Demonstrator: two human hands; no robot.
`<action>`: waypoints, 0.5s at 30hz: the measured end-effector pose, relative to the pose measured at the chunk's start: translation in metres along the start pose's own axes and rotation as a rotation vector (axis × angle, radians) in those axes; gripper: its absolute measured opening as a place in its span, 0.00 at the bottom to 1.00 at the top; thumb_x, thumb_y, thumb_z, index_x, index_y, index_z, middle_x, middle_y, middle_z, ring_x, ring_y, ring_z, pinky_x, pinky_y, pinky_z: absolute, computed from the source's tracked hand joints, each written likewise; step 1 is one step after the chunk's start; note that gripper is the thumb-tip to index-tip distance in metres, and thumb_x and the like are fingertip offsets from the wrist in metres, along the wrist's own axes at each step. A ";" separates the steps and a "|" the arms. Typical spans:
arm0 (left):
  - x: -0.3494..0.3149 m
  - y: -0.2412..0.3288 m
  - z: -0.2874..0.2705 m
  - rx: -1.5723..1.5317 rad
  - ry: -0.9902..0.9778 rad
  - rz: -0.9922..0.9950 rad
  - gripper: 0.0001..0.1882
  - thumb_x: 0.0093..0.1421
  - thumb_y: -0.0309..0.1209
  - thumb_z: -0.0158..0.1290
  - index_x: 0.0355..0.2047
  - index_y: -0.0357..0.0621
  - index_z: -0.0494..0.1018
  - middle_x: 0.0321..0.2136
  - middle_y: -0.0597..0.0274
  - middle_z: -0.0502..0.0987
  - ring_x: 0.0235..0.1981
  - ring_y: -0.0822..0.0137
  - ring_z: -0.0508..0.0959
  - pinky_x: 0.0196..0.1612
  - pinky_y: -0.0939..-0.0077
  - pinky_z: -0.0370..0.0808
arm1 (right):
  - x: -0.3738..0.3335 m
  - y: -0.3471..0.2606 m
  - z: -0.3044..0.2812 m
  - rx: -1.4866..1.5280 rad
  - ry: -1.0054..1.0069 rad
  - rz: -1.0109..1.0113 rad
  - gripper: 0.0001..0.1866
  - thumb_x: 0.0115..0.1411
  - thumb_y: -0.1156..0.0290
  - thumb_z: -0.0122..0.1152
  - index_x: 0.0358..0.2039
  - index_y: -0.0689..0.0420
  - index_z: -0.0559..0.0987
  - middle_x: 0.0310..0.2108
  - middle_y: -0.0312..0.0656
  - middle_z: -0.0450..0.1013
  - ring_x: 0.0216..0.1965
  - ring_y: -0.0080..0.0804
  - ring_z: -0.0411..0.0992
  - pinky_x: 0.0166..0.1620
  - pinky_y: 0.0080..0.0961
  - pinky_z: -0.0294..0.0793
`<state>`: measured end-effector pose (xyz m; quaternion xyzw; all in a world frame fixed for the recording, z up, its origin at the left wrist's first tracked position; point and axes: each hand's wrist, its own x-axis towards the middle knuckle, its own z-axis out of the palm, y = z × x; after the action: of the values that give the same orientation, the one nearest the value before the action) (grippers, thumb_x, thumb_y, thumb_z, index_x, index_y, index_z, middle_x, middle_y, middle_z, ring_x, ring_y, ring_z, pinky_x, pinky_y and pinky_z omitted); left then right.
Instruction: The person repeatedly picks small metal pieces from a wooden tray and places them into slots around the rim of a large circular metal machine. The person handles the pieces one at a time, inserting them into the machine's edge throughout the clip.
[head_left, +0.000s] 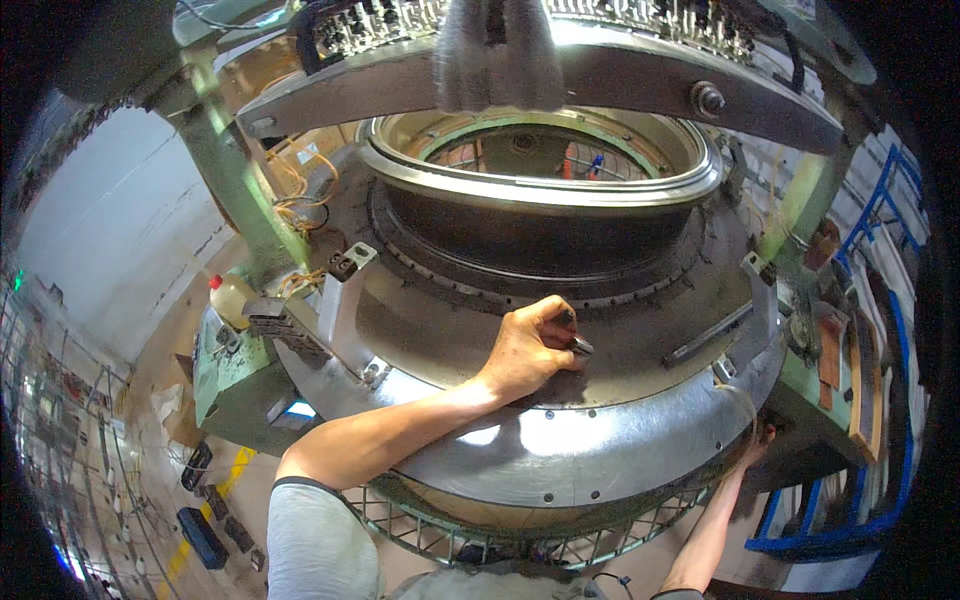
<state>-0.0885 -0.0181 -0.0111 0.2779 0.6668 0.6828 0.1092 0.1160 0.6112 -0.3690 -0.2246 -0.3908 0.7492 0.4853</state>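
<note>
My left hand point(528, 345) is over the dark flat bed of a large round machine point(620, 345), just inside its polished front rim point(560, 450). Thumb and fingers are pinched together on a small shiny metal piece point(582, 346), whose kind I cannot make out. Low on the right, my right hand point(757, 446) reaches to the machine's outer edge beside a green side housing point(810, 425). Its fingers are mostly in shadow, so their grip does not show. A raised steel ring point(540, 192) stands behind my left hand.
A curved metal beam point(640, 85) spans overhead between green posts point(225, 150). Metal brackets point(345, 295) stand on the rim. A red-capped bottle point(232, 300) is at the left, a blue rack point(830, 530) at the right. Dark boxes point(203, 538) lie on the floor.
</note>
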 end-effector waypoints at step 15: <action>-0.001 0.006 0.003 0.122 0.039 -0.013 0.11 0.50 0.16 0.70 0.27 0.38 0.78 0.26 0.66 0.82 0.29 0.78 0.79 0.33 0.80 0.78 | -0.035 -0.017 0.045 0.083 0.228 -0.083 0.08 0.72 0.71 0.56 0.45 0.57 0.81 0.41 0.35 0.76 0.39 0.30 0.75 0.44 0.32 0.78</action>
<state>-0.0843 -0.0170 -0.0053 0.2664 0.7111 0.6453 0.0831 0.1086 0.5671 -0.3301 -0.2716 -0.3108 0.7135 0.5661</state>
